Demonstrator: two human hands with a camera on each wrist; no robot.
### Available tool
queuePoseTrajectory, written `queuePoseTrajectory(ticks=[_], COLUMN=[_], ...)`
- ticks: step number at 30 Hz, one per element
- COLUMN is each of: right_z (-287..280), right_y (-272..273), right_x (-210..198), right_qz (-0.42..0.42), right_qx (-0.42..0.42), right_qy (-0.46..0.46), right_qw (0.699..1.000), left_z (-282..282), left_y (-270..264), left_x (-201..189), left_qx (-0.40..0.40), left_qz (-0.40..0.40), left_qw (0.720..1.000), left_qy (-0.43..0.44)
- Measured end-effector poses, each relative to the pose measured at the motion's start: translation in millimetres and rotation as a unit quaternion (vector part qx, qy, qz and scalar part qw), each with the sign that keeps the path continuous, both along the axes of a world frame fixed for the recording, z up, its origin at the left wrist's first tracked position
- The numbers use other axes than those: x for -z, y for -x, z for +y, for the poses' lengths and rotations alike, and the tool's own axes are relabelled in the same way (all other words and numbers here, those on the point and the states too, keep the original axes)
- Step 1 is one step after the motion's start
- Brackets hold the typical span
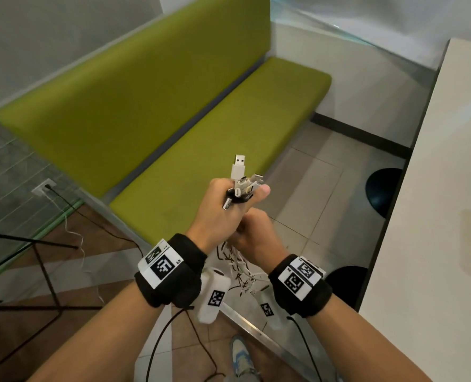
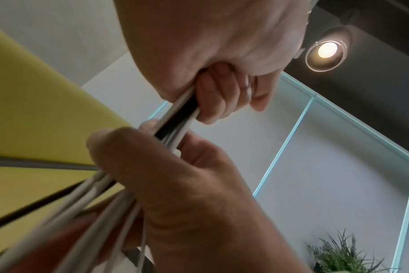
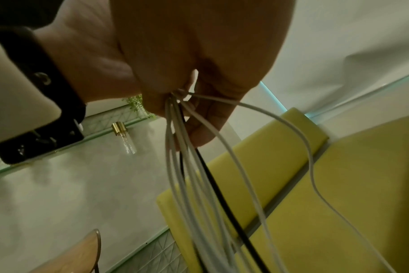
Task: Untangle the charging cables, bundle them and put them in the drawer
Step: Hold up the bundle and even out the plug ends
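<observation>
- The left hand (image 1: 223, 213) is fisted round the plug ends of the white and black charging cables (image 1: 238, 260), so that a cluster of white and silver connectors (image 1: 244, 181) sticks up out of the fist, 1 white USB plug (image 1: 239, 166) tallest.
- The right hand (image 1: 256, 232) sits just below and touching the left, its fingers curled round the same cords; the left wrist view shows both fists closed on 1 straight run of cords (image 2: 175, 120).
- Below the right hand, the cords hang loose in several strands, mostly white with at least 1 black (image 3: 213, 175), and 1 white strand bows out to the side.
- In the head view the hanging lower ends look like a messy clump between the wrists; whether they are knotted there is too small to tell.
- Judgement: the plug ends are gathered, so sorting seems largely done; the bundle is not yet wound or tied.
- No drawer shows in any view, so stowing is still ahead.
- Behind the hands stands a long lime-green upholstered bench (image 1: 173, 106); a white tabletop (image 1: 449, 188) lies at the right.
</observation>
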State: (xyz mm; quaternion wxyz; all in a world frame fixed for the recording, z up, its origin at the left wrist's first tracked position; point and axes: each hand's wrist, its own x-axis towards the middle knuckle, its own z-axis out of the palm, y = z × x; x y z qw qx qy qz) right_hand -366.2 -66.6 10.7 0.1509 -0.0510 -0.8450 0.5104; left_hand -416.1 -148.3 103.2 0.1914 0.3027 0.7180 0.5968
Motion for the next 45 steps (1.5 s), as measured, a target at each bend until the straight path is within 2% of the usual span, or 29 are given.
queuePoseTrajectory(ticks=[3,6,10,12,14,16,17,20,23,25,27,29,32,38,43,45], right_z=[2,2,10,21,30,38,41,51,57,53,41,30,24,32,47,60], right_y=[4,0,-6,-8,-14,-20,-23,-28,-34,-36,-36,-36,-42,-61,-84,-102], right_x=[11,32,51,68,84,91,86,42,-23,-58,-79,-81,-78,-76,-78,-80], right_qz=[0.002,-0.083,-0.172,-0.268,-0.376,-0.434,-0.443,-0.4,-0.324,-0.242,-0.144,-0.075,-0.014,-0.013,0.011,0.021], right_qx=[-0.031,-0.049,-0.04,-0.067,-0.107,-0.146,-0.156,-0.192,-0.212,-0.205,-0.183,-0.137,-0.098,-0.048,0.007,0.031], right_qy=[-0.04,-0.113,-0.014,-0.035,-0.098,-0.136,-0.128,-0.065,-0.007,0.027,0.101,0.147,0.143,0.08,0.111,0.141], right_qw=[0.999,0.989,0.984,0.96,0.915,0.878,0.874,0.894,0.922,0.948,0.967,0.977,0.985,0.996,0.994,0.989], left_z=[-2,-2,-7,-9,-11,-12,-12,-12,-8,-1,7,13,16,32,56,71], left_y=[-4,-5,-10,-12,-10,-5,-3,-4,-11,-14,-17,-21,-27,-45,-69,-81], left_x=[-6,-19,-27,-31,-40,-47,-49,-43,-31,-22,-16,-14,-17,-16,-21,-23], left_qx=[-0.002,0.017,0.014,0.002,0.004,0.024,0.028,0.022,0.019,0.018,0.018,0.025,0.049,0.059,0.065,0.086], left_qz=[-0.008,0.016,-0.013,-0.059,-0.089,-0.052,-0.037,-0.03,-0.012,0.02,0.04,0.066,0.13,0.255,0.245,0.218], left_qw=[1.0,0.999,0.998,0.994,0.987,0.99,0.992,0.995,0.998,0.999,0.999,0.997,0.99,0.959,0.964,0.97], left_qy=[-0.011,-0.033,-0.054,-0.093,-0.134,-0.128,-0.117,-0.09,-0.059,-0.034,-0.021,-0.012,0.024,0.109,0.076,0.059])
